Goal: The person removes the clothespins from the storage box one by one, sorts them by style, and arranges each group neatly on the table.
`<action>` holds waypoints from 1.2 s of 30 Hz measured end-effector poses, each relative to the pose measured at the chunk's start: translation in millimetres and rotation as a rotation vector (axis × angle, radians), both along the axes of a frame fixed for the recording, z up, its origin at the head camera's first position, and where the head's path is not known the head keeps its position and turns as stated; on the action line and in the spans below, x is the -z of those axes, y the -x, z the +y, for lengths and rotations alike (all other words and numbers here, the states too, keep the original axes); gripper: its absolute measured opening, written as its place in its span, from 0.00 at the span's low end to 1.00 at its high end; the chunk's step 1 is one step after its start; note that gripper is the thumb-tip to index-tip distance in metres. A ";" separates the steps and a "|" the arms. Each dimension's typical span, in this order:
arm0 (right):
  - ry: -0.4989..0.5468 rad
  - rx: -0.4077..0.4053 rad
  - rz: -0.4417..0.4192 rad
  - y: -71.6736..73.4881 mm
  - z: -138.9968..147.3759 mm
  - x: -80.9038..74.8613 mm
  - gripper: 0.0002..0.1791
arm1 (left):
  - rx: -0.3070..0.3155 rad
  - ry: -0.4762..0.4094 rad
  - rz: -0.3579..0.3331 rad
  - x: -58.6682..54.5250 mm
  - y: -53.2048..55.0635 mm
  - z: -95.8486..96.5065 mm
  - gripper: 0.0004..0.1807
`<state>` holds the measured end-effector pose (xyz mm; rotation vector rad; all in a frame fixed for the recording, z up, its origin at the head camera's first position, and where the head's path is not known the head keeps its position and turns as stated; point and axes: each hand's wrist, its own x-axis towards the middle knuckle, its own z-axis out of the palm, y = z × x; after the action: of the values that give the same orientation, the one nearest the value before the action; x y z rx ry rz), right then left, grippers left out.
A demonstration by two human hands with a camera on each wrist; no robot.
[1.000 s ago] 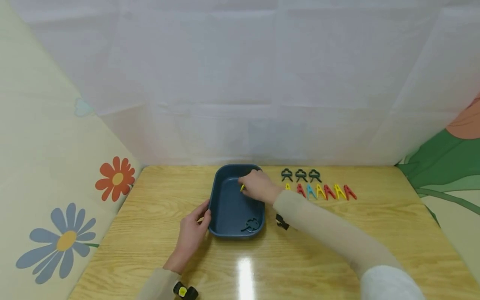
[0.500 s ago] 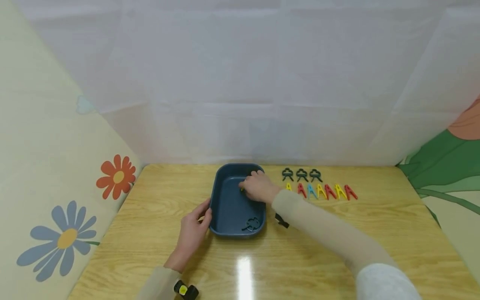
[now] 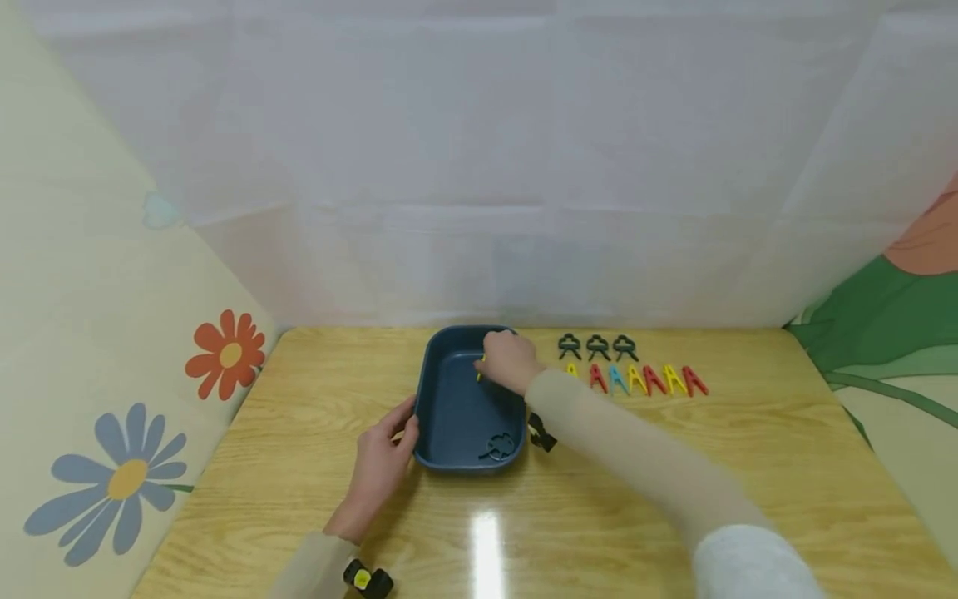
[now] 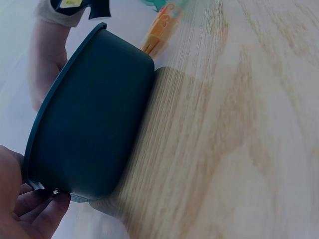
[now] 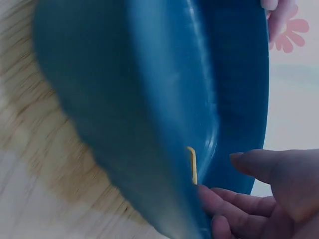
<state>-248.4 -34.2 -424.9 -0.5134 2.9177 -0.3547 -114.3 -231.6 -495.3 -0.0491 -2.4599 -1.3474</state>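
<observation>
A dark blue rectangular tray [image 3: 466, 467] stands on the wooden table. At its left side, my left hand [image 3: 385, 457] grips the wall, thumb toward me. The left wrist view shows these fingers [image 4: 52, 214] against the tray's outer corner. My right hand [image 3: 511, 359] reaches over the right side into the back of the tray. Its curled fingers hold a small yellow plastic clip [image 3: 481, 368], mostly covered by the hand. One slim end of the yellow clip [image 5: 193, 164] shows beyond the fingertips in the right wrist view. A dark green clip [image 3: 500, 447] lies in the front right corner.
Right of the tray, several A-shaped clips in yellow, red [image 3: 654, 380] and blue [image 3: 617, 378] form a row. Behind them lie three dark green clips [image 3: 597, 347]. A white cloth [image 3: 419, 166] hangs along the table's back edge.
My right hand has tilted and shifted slightly at the back of the tray, and more of the yellow clip shows than half a second ago. My left hand stays on the tray.
</observation>
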 end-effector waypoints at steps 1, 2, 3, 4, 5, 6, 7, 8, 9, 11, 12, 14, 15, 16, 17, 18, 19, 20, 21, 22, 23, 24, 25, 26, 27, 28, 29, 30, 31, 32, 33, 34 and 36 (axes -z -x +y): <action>-0.003 0.026 -0.009 -0.1 -2.4 -1.1 0.23 | -0.001 0.005 0.003 0.3 -0.1 -0.4 0.20; -0.011 0.045 -0.013 -0.3 -4.7 -1.9 0.23 | -0.002 0.008 0.006 0.3 -0.2 -0.6 0.20; -0.019 0.061 -0.016 -0.7 -7.0 -2.7 0.23 | -0.002 0.011 0.008 0.5 -0.2 -0.9 0.20; -0.023 0.076 -0.017 -1.3 -9.3 -3.6 0.22 | -0.002 0.013 0.013 0.6 -0.4 -1.1 0.20; -0.023 0.087 -0.019 -1.6 -11.6 -3.9 0.21 | -0.002 0.014 0.014 0.5 -0.5 -1.2 0.20; -0.022 0.093 -0.020 -2.1 -14.0 -4.5 0.20 | -0.002 0.014 0.013 0.3 -0.7 -1.4 0.20; -0.022 0.100 -0.017 -2.6 -16.3 -5.0 0.18 | -0.002 0.012 0.009 0.1 -0.7 -1.6 0.20; -0.026 0.099 -0.022 -2.7 -18.8 -4.8 0.17 | -0.003 0.011 0.007 0.1 -0.8 -1.8 0.20; -0.029 0.103 -0.023 -2.6 -21.2 -4.5 0.15 | -0.004 0.009 0.002 -0.1 -0.8 -2.0 0.21; -0.045 0.107 -0.022 -3.1 -25.5 -3.8 0.15 | -0.004 0.008 -0.007 -0.2 -0.6 -2.2 0.21; -0.057 0.110 -0.024 -3.4 -27.4 -3.4 0.16 | -0.002 0.006 -0.011 -0.2 -0.5 -2.2 0.21; -0.076 0.117 -0.032 -3.8 -30.4 -1.9 0.17 | 0.001 0.006 -0.013 -0.4 -0.6 -1.8 0.21; -0.080 0.123 -0.030 -4.0 -31.6 -1.4 0.17 | 0.001 0.005 -0.016 -0.6 -0.6 -1.5 0.21; -0.083 0.125 -0.031 -4.3 -32.4 -0.9 0.16 | 0.000 0.005 -0.017 -0.6 -0.6 -1.3 0.21; -0.087 0.126 -0.036 -4.1 -33.1 -0.2 0.16 | -0.001 0.002 -0.015 -0.7 -0.7 -0.9 0.21; -0.091 0.129 -0.041 -3.6 -33.5 0.7 0.14 | -0.001 0.000 -0.016 -0.9 -0.8 -0.7 0.21; -0.099 0.133 -0.045 -2.5 -33.8 1.6 0.14 | -0.001 -0.002 -0.016 -1.1 -0.8 -0.5 0.21; -0.107 0.136 -0.049 -1.5 -33.9 2.3 0.13 | -0.001 -0.003 -0.016 -1.0 -0.6 -0.4 0.21; -0.117 0.141 -0.050 -0.2 -34.0 2.9 0.13 | -0.001 -0.004 -0.016 -1.1 -0.3 -0.3 0.21; -0.128 0.147 -0.048 1.2 -33.9 3.6 0.13 | 0.000 -0.005 -0.017 -1.1 -0.1 -0.2 0.21; -0.140 0.152 -0.050 2.8 -33.7 4.4 0.13 | 0.003 -0.007 -0.015 -1.3 0.1 -0.1 0.21; -0.149 0.157 -0.052 4.4 -33.5 5.2 0.13 | 0.005 -0.006 -0.017 -1.3 0.3 -0.1 0.21; -0.156 0.161 -0.053 6.0 -33.4 6.2 0.14 | 0.006 -0.007 -0.017 -1.5 0.5 0.0 0.21; -0.162 0.163 -0.053 7.0 -33.2 6.7 0.14 | 0.005 -0.006 -0.018 -1.6 0.7 -0.1 0.21; -0.169 0.164 -0.054 8.0 -33.0 7.4 0.14 | 0.005 -0.007 -0.018 -1.8 0.9 -0.1 0.21; -0.175 0.162 -0.056 8.7 -33.0 7.9 0.14 | 0.005 -0.008 -0.021 -2.1 0.9 -0.2 0.21; -0.184 0.158 -0.060 9.1 -33.1 8.2 0.14 | 0.006 -0.008 -0.022 -2.3 1.0 -0.3 0.21; -0.193 0.155 -0.060 9.3 -33.2 8.2 0.15 | 0.007 -0.009 -0.024 -2.6 0.7 -0.2 0.21; -0.203 0.149 -0.063 9.5 -33.5 8.1 0.15 | 0.008 -0.007 -0.027 -2.8 0.7 -0.3 0.21; -0.212 0.144 -0.066 9.2 -33.8 7.7 0.16 | 0.007 -0.007 -0.030 -3.1 0.6 -0.3 0.21; -0.221 0.138 -0.070 9.3 -34.4 7.7 0.16 | 0.008 -0.006 -0.033 -3.2 0.5 -0.3 0.21; -0.229 0.134 -0.073 9.4 -35.1 7.5 0.17 | 0.008 -0.005 -0.035 -3.3 0.4 -0.3 0.21; -0.242 0.133 -0.079 10.5 -36.8 8.5 0.17 | 0.009 -0.003 -0.036 -3.2 0.1 -0.3 0.21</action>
<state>-258.9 -70.9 -433.4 -0.2642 2.8699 -0.0334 -114.4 -231.9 -492.1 -0.0350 -2.4901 -1.3668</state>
